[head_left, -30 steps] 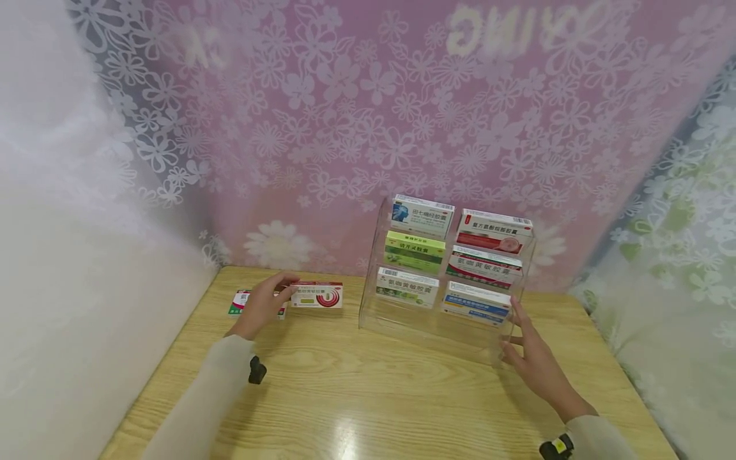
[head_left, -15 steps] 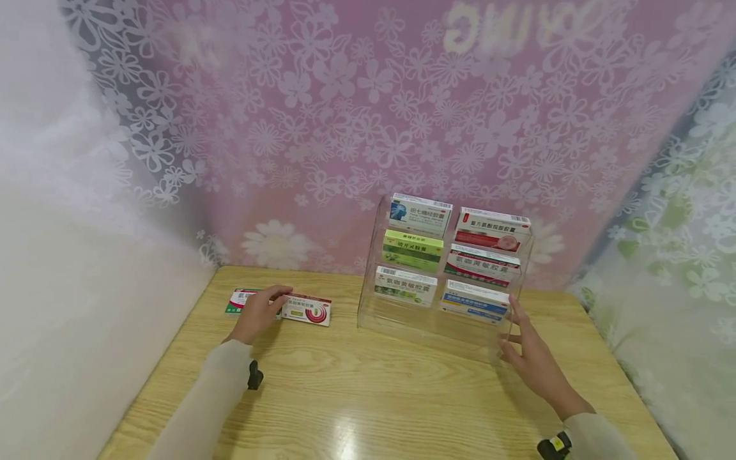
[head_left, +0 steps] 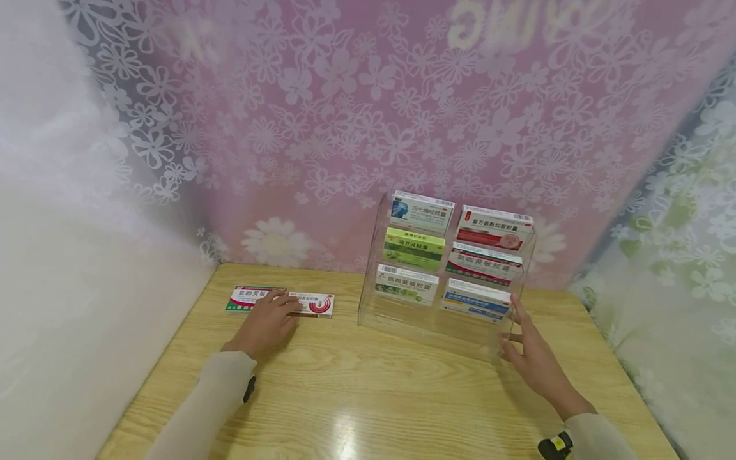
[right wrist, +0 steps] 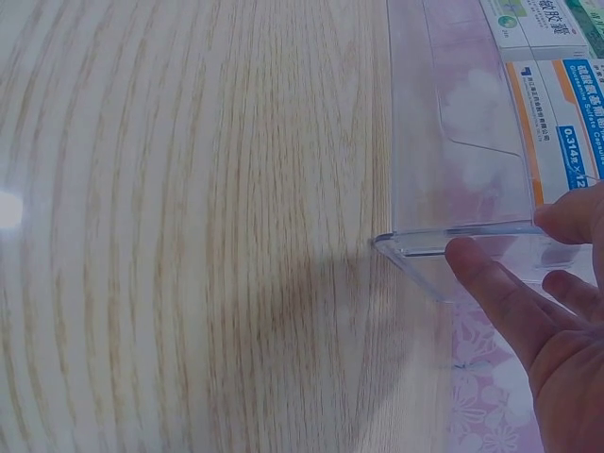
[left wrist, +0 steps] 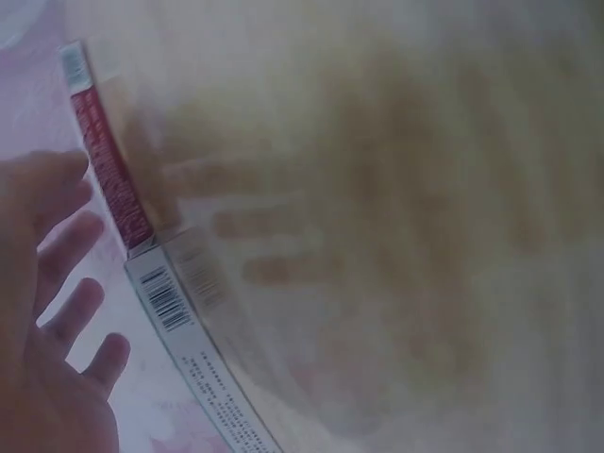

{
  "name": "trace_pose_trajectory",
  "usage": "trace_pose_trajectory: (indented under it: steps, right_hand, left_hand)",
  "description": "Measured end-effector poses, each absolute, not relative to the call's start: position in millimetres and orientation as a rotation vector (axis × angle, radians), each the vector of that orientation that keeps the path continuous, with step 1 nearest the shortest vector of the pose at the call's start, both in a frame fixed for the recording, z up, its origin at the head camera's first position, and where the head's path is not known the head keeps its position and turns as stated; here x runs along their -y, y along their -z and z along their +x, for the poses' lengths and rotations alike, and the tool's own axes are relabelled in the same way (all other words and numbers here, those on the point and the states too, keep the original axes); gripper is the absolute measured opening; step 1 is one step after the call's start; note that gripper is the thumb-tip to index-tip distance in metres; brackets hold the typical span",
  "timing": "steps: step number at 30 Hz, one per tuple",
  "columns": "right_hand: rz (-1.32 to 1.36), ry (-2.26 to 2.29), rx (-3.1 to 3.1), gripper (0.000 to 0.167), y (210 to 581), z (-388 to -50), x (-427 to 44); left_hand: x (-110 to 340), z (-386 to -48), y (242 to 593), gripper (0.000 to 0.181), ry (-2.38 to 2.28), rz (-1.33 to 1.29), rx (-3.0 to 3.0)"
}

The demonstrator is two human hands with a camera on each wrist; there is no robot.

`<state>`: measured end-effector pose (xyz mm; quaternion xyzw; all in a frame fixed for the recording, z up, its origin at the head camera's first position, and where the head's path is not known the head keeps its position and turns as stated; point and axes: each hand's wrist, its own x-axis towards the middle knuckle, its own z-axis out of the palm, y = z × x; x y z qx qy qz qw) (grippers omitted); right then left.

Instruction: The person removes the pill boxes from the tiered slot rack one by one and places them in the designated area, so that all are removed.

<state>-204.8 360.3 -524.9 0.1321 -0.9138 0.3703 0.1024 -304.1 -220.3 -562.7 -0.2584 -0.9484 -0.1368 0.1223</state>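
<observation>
My left hand [head_left: 267, 326] lies over the adjoining ends of two medicine boxes on the table, its fingers spread and relaxed. The left one is a white, red and green box [head_left: 244, 299]; the right one is a white box with a red ring design [head_left: 319, 304]. In the left wrist view, the fingertips are beside the red edge of one medicine box [left wrist: 111, 170] and the barcode end of the other box [left wrist: 189, 330]. My right hand [head_left: 537, 358] holds the right side of a clear display rack [head_left: 402, 319], thumb and fingers at its edge [right wrist: 415, 236].
Several medicine boxes fill the rack in two columns, among them a green box [head_left: 414, 249] and a blue-and-white box [head_left: 474, 303]. The wooden table [head_left: 345, 383] runs back to a pink floral curtain [head_left: 322, 160]. White fabric hangs on the left.
The red-ring medicine box has gone from the left hand's pinch to lying against the other box. The left hand's fingers have loosened and spread over both. The right hand stays at the rack.
</observation>
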Motion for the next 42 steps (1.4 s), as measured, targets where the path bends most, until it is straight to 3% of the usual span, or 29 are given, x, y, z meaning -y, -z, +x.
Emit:
trace_pose_trajectory:
  steps: [8, 16, 28, 42]
  right_hand:
    - [0.371, -1.103, 2.710, 0.104, 525, -203, -360]
    - [0.368, -1.098, 2.718, 0.103, 524, -203, -362]
    - [0.362, -1.133, 2.718, 0.104, 526, -203, -362]
    - [0.398, -1.026, 2.687, 0.103, 523, -208, -361]
  left_hand:
    - [221, -298, 566, 0.024, 0.377, -0.739, 2.799]
    - [217, -307, 564, 0.033, 0.545, -0.754, 2.750]
    - [136, -298, 483, 0.053, 0.978, -0.711, 2.762]
    - [81, -307, 451, 0.052, 1.078, -0.856, 2.679]
